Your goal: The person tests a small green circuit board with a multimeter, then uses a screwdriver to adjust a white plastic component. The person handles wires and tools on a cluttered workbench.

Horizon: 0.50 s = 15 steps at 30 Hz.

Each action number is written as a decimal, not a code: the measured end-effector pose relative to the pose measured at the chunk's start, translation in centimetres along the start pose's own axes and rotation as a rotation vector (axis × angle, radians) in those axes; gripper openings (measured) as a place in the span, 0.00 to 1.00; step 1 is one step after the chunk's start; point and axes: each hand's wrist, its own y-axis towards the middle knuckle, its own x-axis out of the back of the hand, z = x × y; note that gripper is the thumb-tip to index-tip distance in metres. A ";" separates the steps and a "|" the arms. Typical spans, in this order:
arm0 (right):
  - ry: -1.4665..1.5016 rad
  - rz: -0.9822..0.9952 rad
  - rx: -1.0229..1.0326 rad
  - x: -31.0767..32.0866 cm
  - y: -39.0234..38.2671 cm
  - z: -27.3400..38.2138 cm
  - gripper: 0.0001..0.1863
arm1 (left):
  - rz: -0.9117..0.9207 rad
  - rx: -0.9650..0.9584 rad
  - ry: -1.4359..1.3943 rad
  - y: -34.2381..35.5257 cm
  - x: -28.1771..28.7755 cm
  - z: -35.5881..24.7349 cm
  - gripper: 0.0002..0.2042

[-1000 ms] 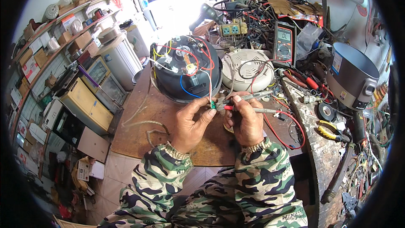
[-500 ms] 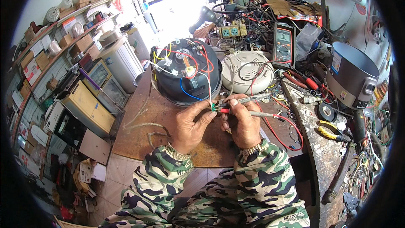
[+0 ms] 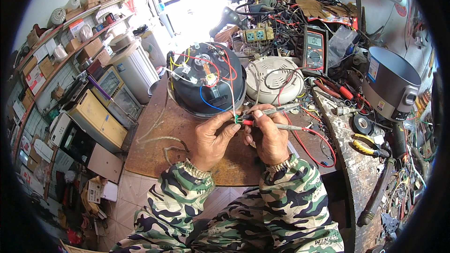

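Note:
Between the thumb and fingers of my left hand (image 3: 212, 141) is a small green circuit board (image 3: 238, 119), with wires running from it to the upturned black cooker body (image 3: 187, 96). My right hand (image 3: 268, 137) is closed on two multimeter probes. The red-collared probe (image 3: 249, 122) points at the board, its tip at or very close to it. The other probe (image 3: 282, 108) lies across my fingers above it; its tip is hidden. Red, white, yellow and blue wires loop over the cooker's underside. Beyond my right hand stands the multimeter (image 3: 314, 49), its display lit.
A round cream vented cover (image 3: 275, 80) lies behind my hands on the wooden table (image 3: 154, 152). On the right bench are a grey cooker shell (image 3: 389, 84), black tape (image 3: 362, 124) and yellow-handled pliers (image 3: 368, 146). Tangled cables (image 3: 281, 14) pile up at the back.
My right hand and the probes have shifted very slightly left. My left hand keeps its hold on the circuit board.

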 end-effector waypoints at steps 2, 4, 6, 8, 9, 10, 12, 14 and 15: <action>-0.005 0.005 -0.002 0.0 0.0 0.0 0.11 | -0.001 0.003 -0.008 -0.1 0.0 0.0 0.14; -0.010 0.019 0.002 0.3 0.0 -0.2 0.11 | -0.004 0.000 -0.019 -0.1 0.0 -0.1 0.14; -0.007 0.009 0.002 0.2 0.1 -0.2 0.11 | -0.005 -0.002 -0.027 0.0 0.0 -0.1 0.14; -0.009 0.007 0.006 0.3 0.1 -0.3 0.11 | -0.004 0.004 -0.029 0.0 0.0 -0.1 0.14; -0.012 0.010 0.010 0.3 0.1 -0.3 0.11 | -0.006 0.000 -0.025 0.0 0.0 0.0 0.14; -0.015 0.013 0.014 0.3 0.1 -0.4 0.11 | -0.007 -0.003 -0.021 0.0 0.0 0.0 0.14; -0.014 0.024 0.009 0.4 0.1 -0.4 0.11 | -0.014 -0.002 -0.012 -0.1 0.1 0.1 0.14; -0.013 0.030 0.009 0.4 0.1 -0.4 0.11 | -0.018 0.006 -0.013 -0.1 0.1 0.1 0.14; -0.014 0.030 0.011 0.4 0.1 -0.4 0.11 | -0.021 -0.022 0.012 0.0 0.1 -0.1 0.14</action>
